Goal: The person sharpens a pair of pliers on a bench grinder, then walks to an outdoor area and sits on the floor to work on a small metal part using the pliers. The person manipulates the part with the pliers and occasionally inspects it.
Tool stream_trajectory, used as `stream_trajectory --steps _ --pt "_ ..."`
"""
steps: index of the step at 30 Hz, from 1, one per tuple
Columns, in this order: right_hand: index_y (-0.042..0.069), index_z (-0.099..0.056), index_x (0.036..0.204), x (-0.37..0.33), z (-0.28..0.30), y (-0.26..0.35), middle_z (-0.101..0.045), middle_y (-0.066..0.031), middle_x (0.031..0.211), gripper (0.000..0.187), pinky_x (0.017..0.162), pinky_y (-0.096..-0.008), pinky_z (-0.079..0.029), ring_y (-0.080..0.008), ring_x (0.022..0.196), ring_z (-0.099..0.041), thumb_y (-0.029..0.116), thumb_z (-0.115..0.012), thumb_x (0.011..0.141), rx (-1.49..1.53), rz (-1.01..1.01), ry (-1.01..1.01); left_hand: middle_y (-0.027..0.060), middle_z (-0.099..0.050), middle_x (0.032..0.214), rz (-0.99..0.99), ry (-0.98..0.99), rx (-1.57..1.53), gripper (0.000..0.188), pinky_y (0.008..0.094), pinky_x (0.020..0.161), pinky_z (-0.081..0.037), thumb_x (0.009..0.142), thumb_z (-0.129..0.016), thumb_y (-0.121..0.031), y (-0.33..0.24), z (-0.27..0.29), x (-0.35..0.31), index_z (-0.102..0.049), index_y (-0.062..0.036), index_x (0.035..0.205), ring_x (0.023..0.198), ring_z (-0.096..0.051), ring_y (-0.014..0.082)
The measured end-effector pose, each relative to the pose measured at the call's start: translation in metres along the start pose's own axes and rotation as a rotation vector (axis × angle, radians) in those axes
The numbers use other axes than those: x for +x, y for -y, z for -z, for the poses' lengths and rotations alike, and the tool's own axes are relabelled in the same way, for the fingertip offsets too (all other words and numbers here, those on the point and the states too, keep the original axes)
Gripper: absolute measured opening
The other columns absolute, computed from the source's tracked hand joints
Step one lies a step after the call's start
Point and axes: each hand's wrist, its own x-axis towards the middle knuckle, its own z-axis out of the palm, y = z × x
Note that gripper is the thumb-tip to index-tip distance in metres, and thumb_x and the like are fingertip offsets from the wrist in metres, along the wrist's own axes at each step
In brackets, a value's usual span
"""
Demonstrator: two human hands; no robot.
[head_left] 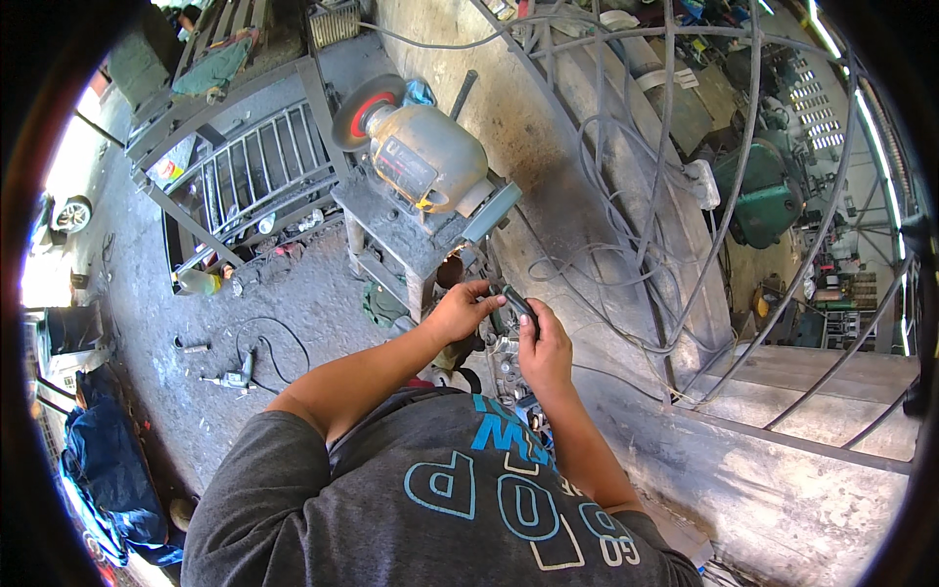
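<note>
Both of my hands meet in front of my chest, close to the near side of a bench grinder (425, 157). My right hand (545, 344) is closed around a dark, slim, rod-shaped tool (519, 304), whose exact kind I cannot make out. The fingertips of my left hand (466, 311) pinch together at the tool's far end; whatever small part sits between them is too small to name. The grinder has a large disc with a red centre (366, 112) on its left and a narrower grey wheel (491, 212) on its right, just beyond my hands.
The grinder stands on a metal stand (391, 235). A power drill (238, 374) with a black cord lies on the floor at left, below a metal rack (259, 166). Loose cables (626, 245) hang along the wall and barred opening at right. A blue bag (112, 470) is at far left.
</note>
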Motion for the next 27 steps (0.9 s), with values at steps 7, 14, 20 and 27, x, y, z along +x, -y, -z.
stream_trajectory --steps 7,14,20,27 --pt "0.002 -0.061 0.119 -0.001 -0.002 -0.001 -0.068 -0.0222 0.104 0.027 0.081 -0.0436 -0.053 -0.0401 0.093 -0.068 0.019 -0.058 0.098 0.008 -0.017 -0.003 0.0037 -0.070 0.091 0.041 0.004 0.023 0.028 0.0309 0.080 -0.050 0.097 -0.068 -0.024 -0.010 0.004 -0.005 -0.069 0.0001 0.111 0.084 -0.056 0.0093" --pt "0.002 -0.061 0.118 -0.001 -0.004 -0.002 -0.068 -0.0222 0.103 0.027 0.081 -0.0432 -0.053 -0.0402 0.093 -0.067 0.019 -0.058 0.098 0.017 -0.047 -0.003 0.0036 -0.071 0.094 0.023 0.017 0.023 0.030 0.0300 0.082 -0.049 0.097 -0.067 -0.024 -0.007 0.006 -0.006 -0.068 0.0004 0.115 0.086 -0.056 0.0086" --pt "0.002 -0.062 0.117 0.000 -0.005 -0.007 -0.068 -0.0227 0.103 0.026 0.081 -0.0429 -0.053 -0.0403 0.093 -0.067 0.019 -0.058 0.098 0.031 -0.058 -0.017 0.0040 -0.071 0.095 0.045 -0.012 0.093 0.033 0.0302 0.084 -0.049 0.098 -0.067 -0.025 0.000 0.005 -0.005 -0.067 0.0010 0.117 0.087 -0.056 0.0087" --pt "0.003 -0.063 0.116 0.003 -0.005 -0.009 -0.069 -0.0226 0.102 0.026 0.081 -0.0453 -0.053 -0.0413 0.093 -0.067 0.019 -0.060 0.096 0.015 -0.076 -0.027 0.0073 -0.072 0.098 0.052 -0.046 0.091 0.037 0.0307 0.084 -0.050 0.097 -0.068 -0.026 0.002 0.004 -0.007 -0.066 0.0043 0.118 0.090 -0.060 0.0113"
